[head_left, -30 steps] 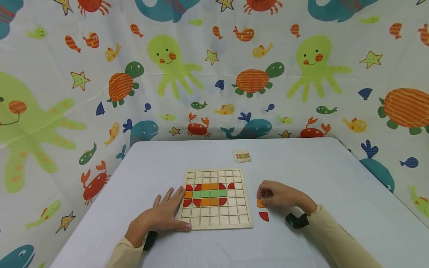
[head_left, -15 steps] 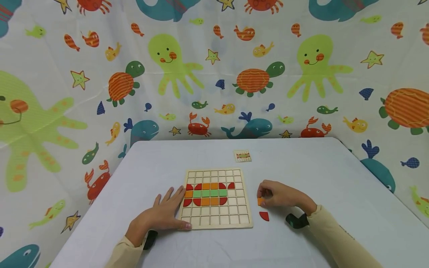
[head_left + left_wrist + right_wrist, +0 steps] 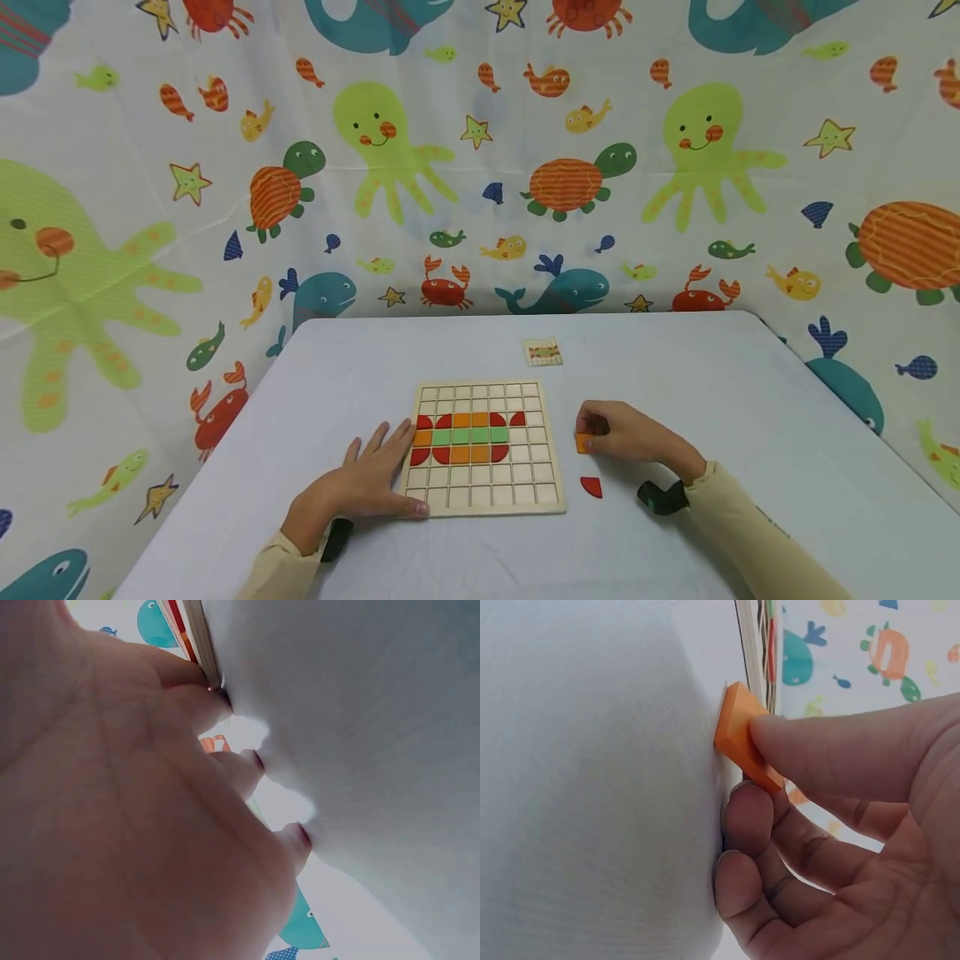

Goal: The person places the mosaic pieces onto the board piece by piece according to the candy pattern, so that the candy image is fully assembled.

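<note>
An orange square tile [image 3: 742, 735] is pinched between the thumb and fingers of my right hand [image 3: 626, 432], tilted with its lower edge at the white tabletop. It sits just right of a wooden grid board [image 3: 501, 495]. Nearer to me, below that hand, lies a red quarter-round tile [image 3: 591, 487]. My left hand [image 3: 360, 479] rests with spread, straight fingers along the board's left edge, its thumb on the near left corner. Green tiles [image 3: 470, 435] run across the board's middle, with orange tiles [image 3: 470, 454] and red rounded tiles [image 3: 498, 453] around them.
Beyond the board lies a small pattern card [image 3: 542, 352] showing a similar coloured figure on a grid. A curtain [image 3: 480, 175] printed with sea animals hangs behind the white table [image 3: 360, 358].
My right fingers have drawn the orange tile slightly away from me and lifted one side of it. My left hand stays in place on the board.
</note>
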`<action>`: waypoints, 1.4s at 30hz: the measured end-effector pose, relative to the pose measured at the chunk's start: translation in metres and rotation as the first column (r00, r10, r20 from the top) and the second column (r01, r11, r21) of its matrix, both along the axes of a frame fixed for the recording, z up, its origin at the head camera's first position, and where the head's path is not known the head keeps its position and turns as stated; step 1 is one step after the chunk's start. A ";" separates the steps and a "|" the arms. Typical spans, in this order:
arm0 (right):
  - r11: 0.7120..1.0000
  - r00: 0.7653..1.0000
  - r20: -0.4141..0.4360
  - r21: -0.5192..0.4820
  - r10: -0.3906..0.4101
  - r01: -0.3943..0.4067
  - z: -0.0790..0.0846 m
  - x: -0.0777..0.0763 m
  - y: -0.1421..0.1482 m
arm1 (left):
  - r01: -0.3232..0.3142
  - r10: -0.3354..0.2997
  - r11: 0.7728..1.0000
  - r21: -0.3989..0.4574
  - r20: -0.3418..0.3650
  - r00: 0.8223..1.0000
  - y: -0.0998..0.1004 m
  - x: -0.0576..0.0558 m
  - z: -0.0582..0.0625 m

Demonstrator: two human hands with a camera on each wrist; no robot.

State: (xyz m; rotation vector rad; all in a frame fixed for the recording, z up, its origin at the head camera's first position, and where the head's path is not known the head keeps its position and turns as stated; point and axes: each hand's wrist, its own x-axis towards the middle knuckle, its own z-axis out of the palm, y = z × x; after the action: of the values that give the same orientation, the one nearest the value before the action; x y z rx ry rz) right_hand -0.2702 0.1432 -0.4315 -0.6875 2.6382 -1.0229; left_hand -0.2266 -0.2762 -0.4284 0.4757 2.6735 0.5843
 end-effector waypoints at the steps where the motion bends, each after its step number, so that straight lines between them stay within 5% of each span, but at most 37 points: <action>1: 1.000 1.000 -0.001 -0.005 -0.003 0.003 0.000 0.000 0.000 | 0.000 0.000 1.000 -0.002 -0.002 1.000 0.000 0.000 0.000; 42: 0.985 0.999 0.020 -0.169 -0.042 0.045 -0.002 -0.012 -0.014 | 0.000 0.000 1.000 -0.011 0.005 1.000 0.002 0.000 0.001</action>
State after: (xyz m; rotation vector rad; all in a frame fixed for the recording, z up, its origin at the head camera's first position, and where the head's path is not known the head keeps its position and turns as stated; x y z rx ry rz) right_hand -0.2818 0.1288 -0.4334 -0.6553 2.5838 -1.2720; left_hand -0.2270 -0.2738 -0.4277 0.4706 2.6702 0.5697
